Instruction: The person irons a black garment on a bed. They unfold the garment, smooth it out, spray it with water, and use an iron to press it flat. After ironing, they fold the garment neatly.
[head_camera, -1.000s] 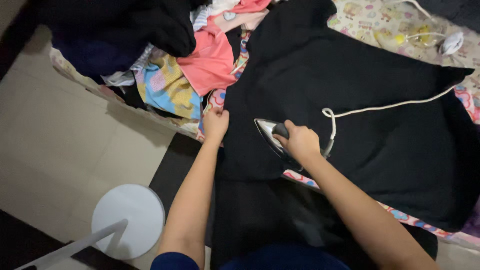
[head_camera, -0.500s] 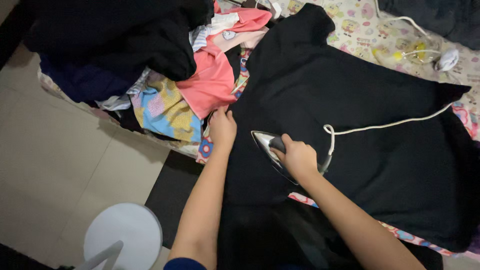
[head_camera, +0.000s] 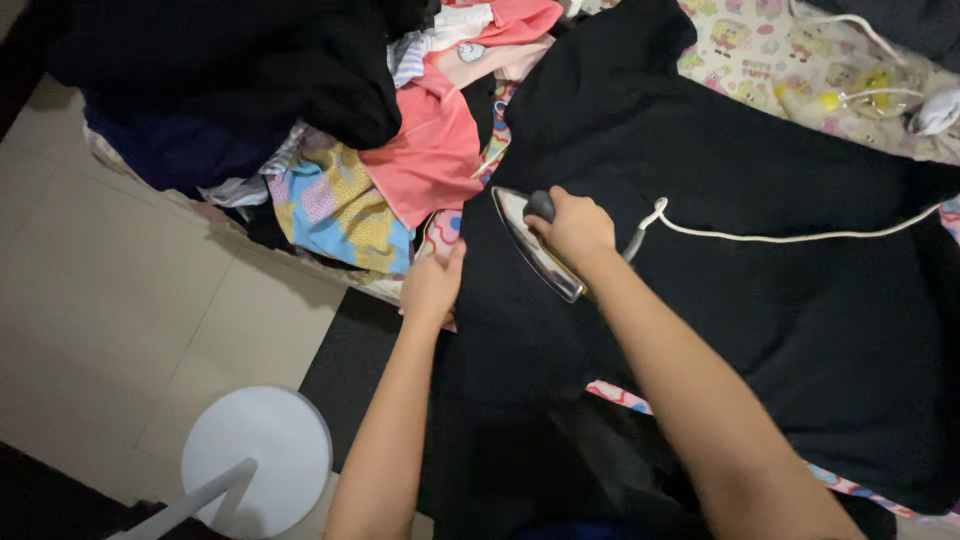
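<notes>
Ironing: black garment (head_camera: 760, 270) spread flat on a cartoon-print sheet (head_camera: 745, 45), electric iron (head_camera: 535, 245) resting on its left portion.

Right hand (head_camera: 575, 228): fingers curled fully around the iron's dark handle, soleplate tip pointing toward the clothes pile (head_camera: 400, 150). Left hand (head_camera: 432, 287): fingers bent down, pinching the garment's near-left edge, just beside the iron. Handling judgement: keep that edge taut, glide the iron in even strokes without lingering, and hold the white cord (head_camera: 800, 236) clear of the soleplate. White round stand base (head_camera: 258, 450) on the tiled floor.
</notes>
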